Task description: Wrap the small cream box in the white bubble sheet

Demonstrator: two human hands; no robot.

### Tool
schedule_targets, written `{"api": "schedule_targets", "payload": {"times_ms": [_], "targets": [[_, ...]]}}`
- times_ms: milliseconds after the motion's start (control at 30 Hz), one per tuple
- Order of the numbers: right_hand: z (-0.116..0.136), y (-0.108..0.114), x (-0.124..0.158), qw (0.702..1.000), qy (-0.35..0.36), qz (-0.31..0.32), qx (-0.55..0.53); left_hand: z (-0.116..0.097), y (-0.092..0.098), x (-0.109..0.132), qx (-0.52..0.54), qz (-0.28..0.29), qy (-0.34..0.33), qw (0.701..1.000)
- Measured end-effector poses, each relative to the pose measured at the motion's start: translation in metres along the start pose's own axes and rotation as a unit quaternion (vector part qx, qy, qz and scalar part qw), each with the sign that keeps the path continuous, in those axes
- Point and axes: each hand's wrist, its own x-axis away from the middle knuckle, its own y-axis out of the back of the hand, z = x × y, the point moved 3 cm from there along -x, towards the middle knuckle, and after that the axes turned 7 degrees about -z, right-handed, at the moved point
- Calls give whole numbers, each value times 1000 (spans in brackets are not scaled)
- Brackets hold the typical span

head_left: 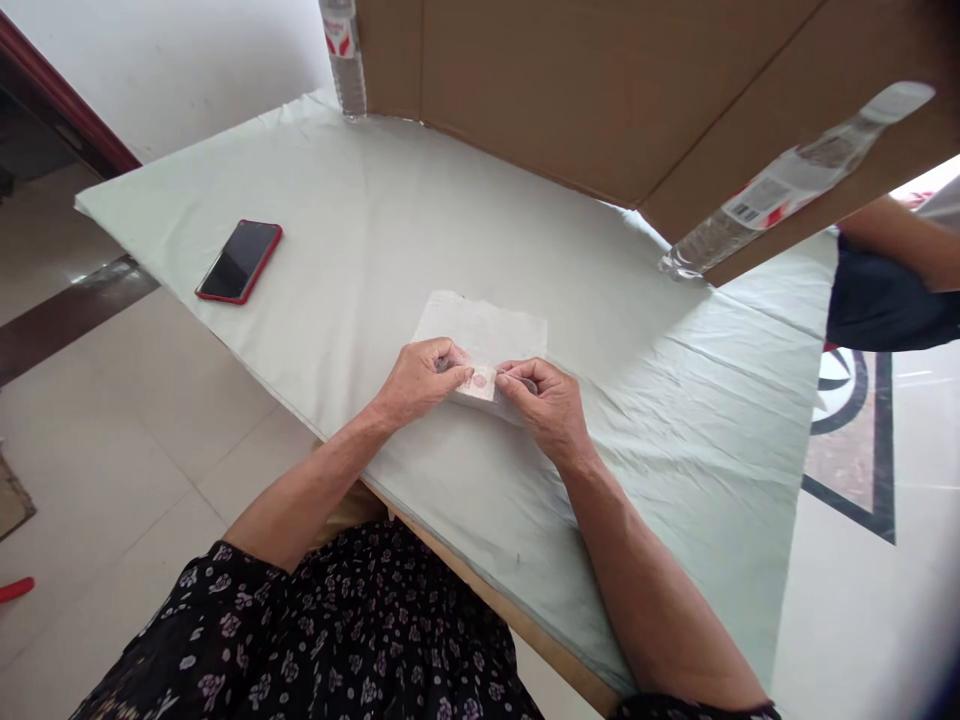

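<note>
Near the middle of the table, a thin white sheet [484, 325], like tissue or fine cloth, lies spread out. Its near edge shows a small pale patch with a pinkish mark [480, 381]; whether this patch is part of the sheet or a separate piece I cannot tell. My left hand [424, 378] pinches the patch's left side between thumb and fingers. From the right, my right hand [547, 400] pinches the other side. Small dark grey shapes show beside the fingers of both hands, too unclear to name.
A black phone in a red case [240, 262] lies at the left. Large brown cardboard [525, 90] stands across the back, with a clear bottle [345, 60] at its left and another bottle [787, 190] at its right. Another person's arm [907, 240] shows beyond the light green tablecloth [690, 430].
</note>
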Motion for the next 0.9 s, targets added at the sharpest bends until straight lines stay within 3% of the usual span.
{"api": "schedule_targets", "payload": {"times_ms": [333,467,600,733,900], "targets": [[-3,0,-1,1000,16,10,14,-2,0,2,-5,0,13,1000],[-1,6,-2,990,69,-19,117,-3,0,3,-14,-1,21,1000],[26,9,13,918,244,-111,291,-3,0,3,-19,-3,20,1000],[47,-8,30,859,366,-35,356,-1,-1,1,-30,-2,12,999],[40,-23,31,832,382,38,401,-3,5,0,-41,31,14,999]]}}
